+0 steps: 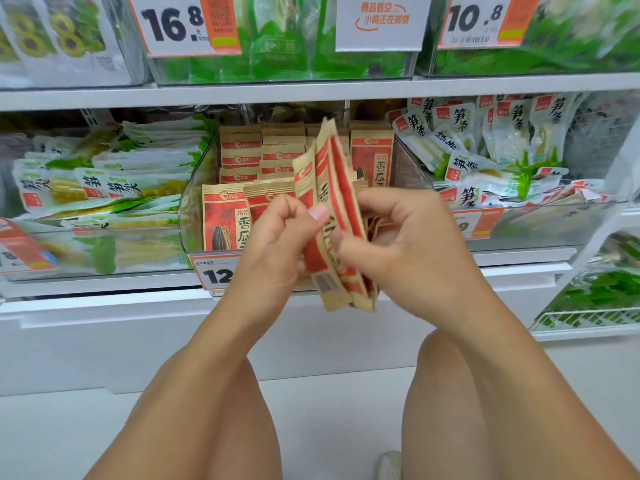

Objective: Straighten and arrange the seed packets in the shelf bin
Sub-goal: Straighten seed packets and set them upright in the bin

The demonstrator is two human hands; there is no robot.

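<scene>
Pinching a fanned stack of red-and-tan paper seed packets point(334, 216), left hand point(277, 244) and right hand point(398, 244) hold its long axis toward twelve o'clock, clear plastic shelf bin point(194, 202) directly beyond.

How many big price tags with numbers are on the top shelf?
2: the 16.8 price tag at upper left, and the 10.8 price tag at upper right. The white sign between them shows no price.
</scene>
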